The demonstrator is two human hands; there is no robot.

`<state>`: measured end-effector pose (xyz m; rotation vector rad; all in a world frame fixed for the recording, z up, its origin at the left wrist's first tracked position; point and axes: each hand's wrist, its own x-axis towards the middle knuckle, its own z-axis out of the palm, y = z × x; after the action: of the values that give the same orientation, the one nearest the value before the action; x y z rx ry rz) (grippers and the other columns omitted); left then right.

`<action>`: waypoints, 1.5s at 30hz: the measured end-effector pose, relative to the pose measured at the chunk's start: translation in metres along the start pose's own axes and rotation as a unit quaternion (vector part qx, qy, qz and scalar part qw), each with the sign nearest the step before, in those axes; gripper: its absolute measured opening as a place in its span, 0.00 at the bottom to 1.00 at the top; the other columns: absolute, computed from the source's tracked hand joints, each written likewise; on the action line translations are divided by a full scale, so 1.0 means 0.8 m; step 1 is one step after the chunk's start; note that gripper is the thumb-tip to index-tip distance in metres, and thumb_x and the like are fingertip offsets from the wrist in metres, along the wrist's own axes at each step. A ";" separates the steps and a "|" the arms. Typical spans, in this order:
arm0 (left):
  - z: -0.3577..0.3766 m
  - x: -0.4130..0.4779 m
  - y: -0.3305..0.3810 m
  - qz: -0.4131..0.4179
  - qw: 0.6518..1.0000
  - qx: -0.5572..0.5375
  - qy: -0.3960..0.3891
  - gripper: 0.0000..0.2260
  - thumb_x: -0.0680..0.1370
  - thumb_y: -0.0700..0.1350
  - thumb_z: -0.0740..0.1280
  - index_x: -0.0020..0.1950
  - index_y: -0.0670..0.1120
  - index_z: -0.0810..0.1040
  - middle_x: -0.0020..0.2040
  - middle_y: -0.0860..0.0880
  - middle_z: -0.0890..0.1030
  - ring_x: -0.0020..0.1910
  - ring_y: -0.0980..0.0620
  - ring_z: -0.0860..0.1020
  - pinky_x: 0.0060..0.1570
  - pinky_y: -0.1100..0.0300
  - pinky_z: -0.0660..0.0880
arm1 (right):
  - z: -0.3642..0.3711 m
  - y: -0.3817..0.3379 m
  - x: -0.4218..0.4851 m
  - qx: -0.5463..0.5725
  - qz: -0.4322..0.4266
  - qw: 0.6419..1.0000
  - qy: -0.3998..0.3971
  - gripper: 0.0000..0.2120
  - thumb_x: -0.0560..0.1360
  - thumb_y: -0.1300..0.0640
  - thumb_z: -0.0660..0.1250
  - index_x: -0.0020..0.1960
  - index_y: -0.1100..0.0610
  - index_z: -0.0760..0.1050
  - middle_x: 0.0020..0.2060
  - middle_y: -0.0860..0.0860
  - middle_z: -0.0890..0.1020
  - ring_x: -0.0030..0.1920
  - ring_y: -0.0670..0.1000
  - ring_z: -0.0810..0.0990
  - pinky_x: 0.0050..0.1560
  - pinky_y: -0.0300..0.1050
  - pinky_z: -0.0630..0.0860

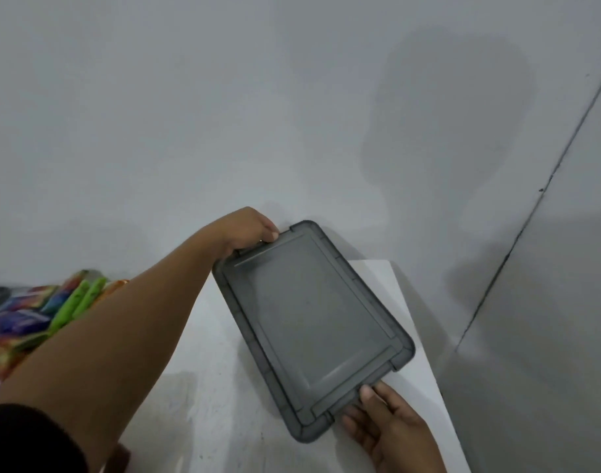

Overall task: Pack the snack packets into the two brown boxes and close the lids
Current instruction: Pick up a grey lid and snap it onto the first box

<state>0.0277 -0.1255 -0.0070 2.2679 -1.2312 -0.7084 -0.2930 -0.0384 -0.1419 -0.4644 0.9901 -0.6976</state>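
Plain room: bare grey wall (pixel 224 97), white table (pixel 377 285).

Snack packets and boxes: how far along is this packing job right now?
Done: nothing clearly finished is visible. In hand: the left hand and right hand hold the two short ends of a grey lid over the white table; no box body is visible under it. Left: a pile of colourful snack packets lies unpacked at the left edge, so packing remains.
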 end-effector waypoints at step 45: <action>-0.199 -0.540 -0.477 0.006 0.863 -0.452 0.228 0.06 0.78 0.35 0.70 0.52 0.40 0.85 0.47 0.40 0.86 0.38 0.54 0.83 0.35 0.64 0.80 | 0.250 0.224 -0.247 -0.262 -0.259 0.923 -0.110 0.09 0.77 0.56 0.71 0.55 0.53 0.85 0.52 0.49 0.87 0.55 0.51 0.85 0.54 0.49 0.80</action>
<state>0.1634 0.4570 -0.0248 1.4918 -0.5004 -0.5291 -0.1328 0.2367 -0.0436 -1.2833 0.8358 -0.8231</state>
